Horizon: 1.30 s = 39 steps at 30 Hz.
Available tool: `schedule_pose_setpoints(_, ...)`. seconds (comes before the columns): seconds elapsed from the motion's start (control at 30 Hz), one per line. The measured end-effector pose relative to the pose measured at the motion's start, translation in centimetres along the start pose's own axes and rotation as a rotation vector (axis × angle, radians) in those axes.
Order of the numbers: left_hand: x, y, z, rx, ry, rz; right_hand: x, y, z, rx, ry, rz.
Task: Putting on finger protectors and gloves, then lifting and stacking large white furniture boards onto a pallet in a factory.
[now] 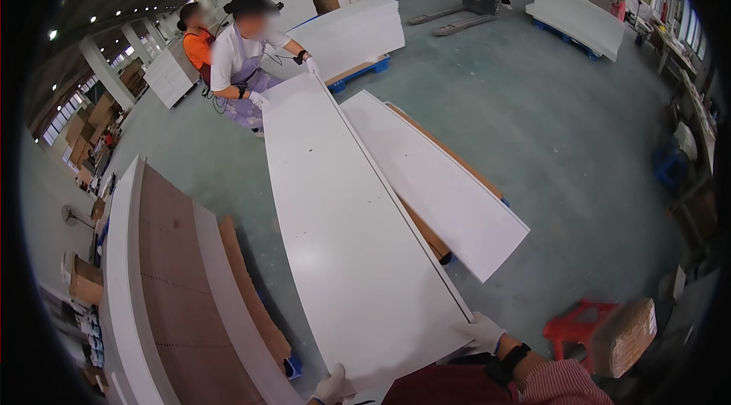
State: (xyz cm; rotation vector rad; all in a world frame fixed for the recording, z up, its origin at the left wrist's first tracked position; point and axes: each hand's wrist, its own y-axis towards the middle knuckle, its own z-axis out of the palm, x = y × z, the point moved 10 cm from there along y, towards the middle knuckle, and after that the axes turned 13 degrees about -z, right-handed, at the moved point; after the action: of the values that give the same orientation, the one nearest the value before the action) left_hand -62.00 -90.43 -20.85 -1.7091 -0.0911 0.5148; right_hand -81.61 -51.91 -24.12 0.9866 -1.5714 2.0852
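Observation:
A long white panel (335,215) with a few small holes stretches away from me at a slant. My left hand (331,386), in a white glove, is closed on its near left corner. At the near right corner my right hand (481,333), also gloved, grips the panel's edge; a dark band circles that wrist. The fingers under the panel are hidden. At the far end a co-worker (247,55) in a white shirt and lilac apron holds the same panel with both gloved hands. Beyond its right edge, lower down, lies another white panel (442,184) on brown board.
Left of me rises a tall stack of panels (171,253) on a pallet. A red stool (575,329) and a taped carton (628,336) stand at the near right. Farther off are a pallet truck (476,1), white panel stacks (350,36) and another person in orange (196,43).

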Motion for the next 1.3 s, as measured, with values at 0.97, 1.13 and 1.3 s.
schedule_pose_setpoints(0.97, 2.8, 47.4, 54.0, -0.011, 0.050, -0.087, -7.8, 40.6, -53.3, -0.014, -0.372, -0.025)
schedule_pose_setpoints(1.13, 2.7, 50.2, 53.4, -0.135, 0.086, 0.045, -9.3, 42.3, -53.9, -0.019, -0.467, -0.041)
schedule_pose_setpoints(1.3, 0.7, 47.0, 55.2, -0.066, -0.079, 0.100, -7.8, 42.4, -54.2, 0.045, -0.834, -0.065)
